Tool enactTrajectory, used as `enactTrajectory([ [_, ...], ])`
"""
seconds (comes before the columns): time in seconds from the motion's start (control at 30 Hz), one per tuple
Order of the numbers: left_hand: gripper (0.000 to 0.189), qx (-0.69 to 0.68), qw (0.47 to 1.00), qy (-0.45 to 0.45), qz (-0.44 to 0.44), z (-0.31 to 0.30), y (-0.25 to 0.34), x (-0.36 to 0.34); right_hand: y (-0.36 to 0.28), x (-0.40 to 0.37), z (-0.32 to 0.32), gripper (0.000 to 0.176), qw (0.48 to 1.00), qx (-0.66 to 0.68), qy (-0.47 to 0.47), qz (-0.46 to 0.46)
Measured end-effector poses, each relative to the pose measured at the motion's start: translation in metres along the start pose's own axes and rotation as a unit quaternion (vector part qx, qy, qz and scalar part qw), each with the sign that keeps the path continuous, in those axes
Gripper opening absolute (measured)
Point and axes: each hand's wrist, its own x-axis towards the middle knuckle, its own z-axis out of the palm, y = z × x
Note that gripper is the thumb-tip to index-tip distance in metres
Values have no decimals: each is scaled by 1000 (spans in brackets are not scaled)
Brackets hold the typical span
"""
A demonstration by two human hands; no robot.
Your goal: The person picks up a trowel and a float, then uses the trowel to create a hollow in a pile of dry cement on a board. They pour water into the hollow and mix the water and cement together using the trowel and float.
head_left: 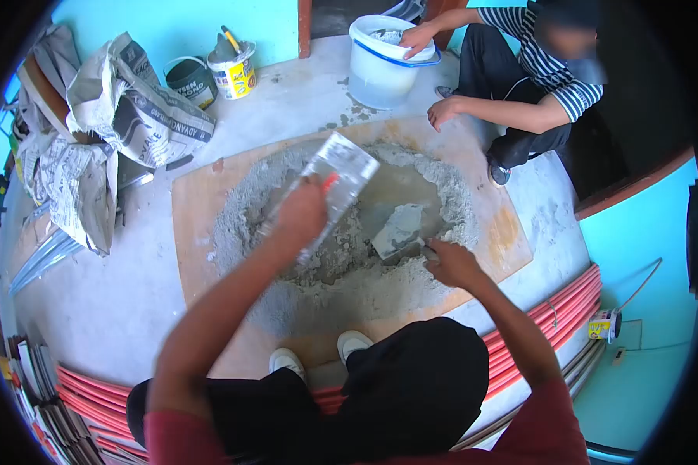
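Note:
My left hand is closed around the red handle of a rectangular plastering trowel, held tilted over the left side of a cement heap. Wet grey smears cover its metal blade. In my right hand is the handle of a brick trowel, its blade coated in grey mix and lying at the heap's inner edge. The heap forms a ring around murky water, with damp mix between the two tools. It lies on a wooden board.
A person squats at upper right, one hand in a white bucket. Cement bags, a dark bucket and a yellow-labelled pail stand upper left. Red pipes run along the near side, behind my shoes.

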Motion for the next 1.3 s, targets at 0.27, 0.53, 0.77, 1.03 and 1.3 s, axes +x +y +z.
enactTrajectory([
  [0.27,24,129,989,70,-23,82,41,21,-14,-15,0,44,995,76,53,28],
  [0.53,23,159,983,76,-54,127,16,40,5,-52,14,44,984,161,72,38],
  [0.77,24,7,990,125,-59,92,22,25,4,-29,33,31,748,639,-138,116],
  [1.03,14,83,985,152,2,117,43,24,-39,-11,44,36,506,828,-231,75],
  [1.3,16,99,984,149,-8,133,27,49,9,-68,11,41,520,825,-213,58],
])
